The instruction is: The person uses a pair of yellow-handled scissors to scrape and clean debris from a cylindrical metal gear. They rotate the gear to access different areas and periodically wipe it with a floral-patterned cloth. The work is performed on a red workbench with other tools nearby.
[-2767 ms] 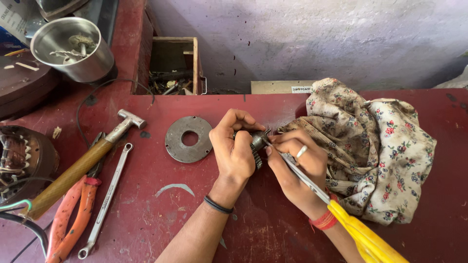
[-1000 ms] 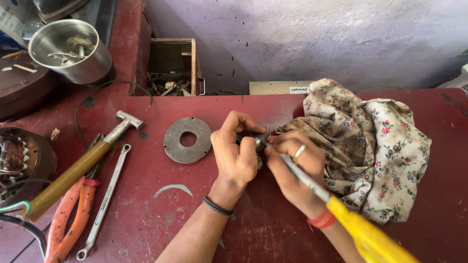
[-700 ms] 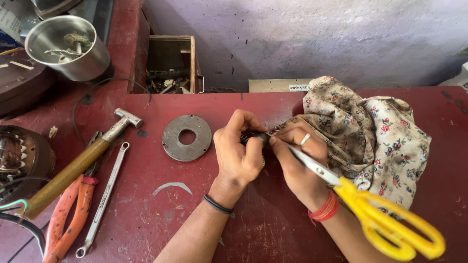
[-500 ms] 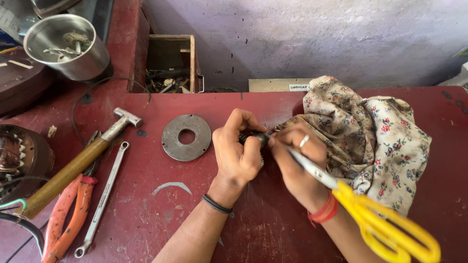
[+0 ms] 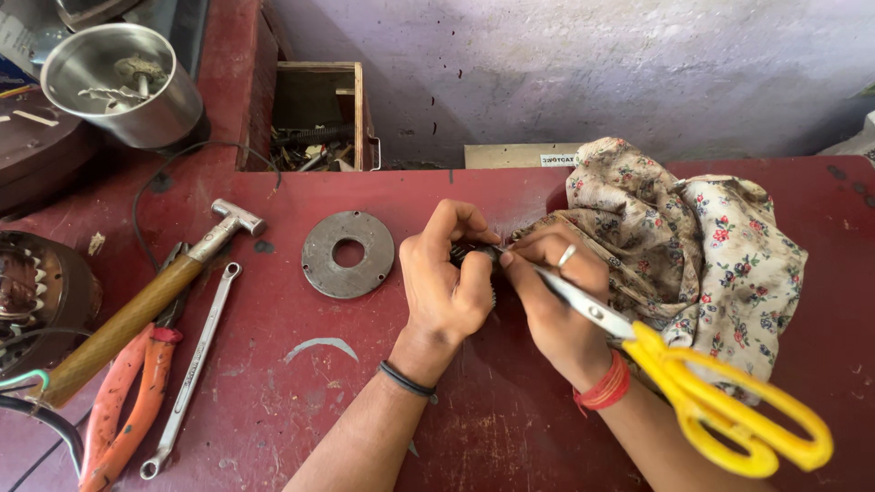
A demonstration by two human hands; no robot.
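I saw my left hand (image 5: 444, 278) curled knuckles-up on the red table (image 5: 510, 428), wrist bent back toward me, its fingers wrapped tight around a small dark metal part (image 5: 467, 254) that lay near the middle of the tabletop, mostly hidden under the fingers. My thumb and forefinger arched over its top. My right hand (image 5: 553, 301) came in from the lower right, forearm slanted across the table, wrist turned inward, and it pinched the blades of the yellow-handled scissors (image 5: 674, 374) close to their tip. The blades were pressed together, and the tip touched the metal part just where the two hands met. The yellow loops stuck out free behind my wrist.

A crumpled floral cloth (image 5: 702, 255) lay just beside my right hand, touching its back. To the left, well apart from my hands, sat a flat metal disc with a centre hole (image 5: 348, 254), then a hammer (image 5: 150, 301), a spanner (image 5: 191, 374) and orange-handled pliers (image 5: 123, 410).
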